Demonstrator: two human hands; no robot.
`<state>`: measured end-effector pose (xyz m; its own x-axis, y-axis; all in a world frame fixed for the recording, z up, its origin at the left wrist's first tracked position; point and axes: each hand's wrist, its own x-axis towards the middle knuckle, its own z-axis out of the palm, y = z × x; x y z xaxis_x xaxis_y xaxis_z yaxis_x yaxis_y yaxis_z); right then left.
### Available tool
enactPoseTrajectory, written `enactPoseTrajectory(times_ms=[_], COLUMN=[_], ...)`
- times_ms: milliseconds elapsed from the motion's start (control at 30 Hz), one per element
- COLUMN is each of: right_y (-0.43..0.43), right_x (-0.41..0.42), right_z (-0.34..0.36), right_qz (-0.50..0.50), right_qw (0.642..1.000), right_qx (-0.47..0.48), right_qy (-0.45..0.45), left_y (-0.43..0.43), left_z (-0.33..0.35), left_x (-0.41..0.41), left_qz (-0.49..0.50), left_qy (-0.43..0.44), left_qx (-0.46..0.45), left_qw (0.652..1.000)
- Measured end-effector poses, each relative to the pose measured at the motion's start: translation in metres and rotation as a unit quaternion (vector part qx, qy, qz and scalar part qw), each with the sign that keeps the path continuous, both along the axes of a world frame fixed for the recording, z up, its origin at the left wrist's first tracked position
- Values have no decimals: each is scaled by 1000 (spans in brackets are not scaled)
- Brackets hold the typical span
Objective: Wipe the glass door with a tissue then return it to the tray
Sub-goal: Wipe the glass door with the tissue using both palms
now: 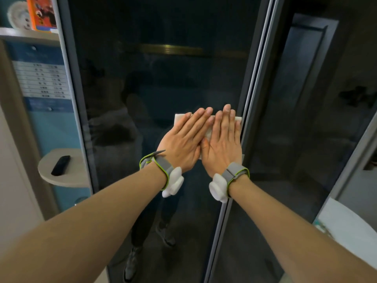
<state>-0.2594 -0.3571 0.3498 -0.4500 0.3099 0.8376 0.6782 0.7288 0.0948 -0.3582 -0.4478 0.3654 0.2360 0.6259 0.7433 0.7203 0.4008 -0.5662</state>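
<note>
The dark glass door [155,82] fills the middle of the view, framed in grey metal. A white tissue [180,117] lies flat against the glass near the door's right frame, mostly covered by my hands. My left hand [183,142] presses on its left part with fingers straight and together. My right hand [223,140] lies flat beside it on the right part of the tissue, the two hands touching at the thumbs. Both wrists wear grey bands with white devices. No tray is in view.
A second glass panel [302,119] stands to the right behind the metal frame [253,99]. At the left, a small rounded shelf [73,174] holds a black remote [60,165]. A higher shelf [28,34] carries a book. A white surface [350,227] sits at lower right.
</note>
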Motion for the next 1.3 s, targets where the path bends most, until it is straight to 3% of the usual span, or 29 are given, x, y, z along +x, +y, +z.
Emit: enactPoseTrajectory(times_ms=[567, 833, 1133, 1300], right_y=[-6, -20, -92, -110], right_x=[-3, -15, -83, -105], right_z=[-124, -129, -130, -149], right_qz=[24, 21, 100, 97], right_qw=[1000, 999, 993, 992], right_qx=[6, -36, 56, 53], right_qy=[-5, 16, -19, -63], left_y=[-7, -21, -102, -126], left_z=[-122, -120, -150, -173], left_x=[-6, -19, -87, -110], left_qz=[-11, -21, 33, 40], left_qy=[-8, 3, -48, -77], left_qx=[-70, -65, -14, 0], left_qw=[997, 998, 998, 996])
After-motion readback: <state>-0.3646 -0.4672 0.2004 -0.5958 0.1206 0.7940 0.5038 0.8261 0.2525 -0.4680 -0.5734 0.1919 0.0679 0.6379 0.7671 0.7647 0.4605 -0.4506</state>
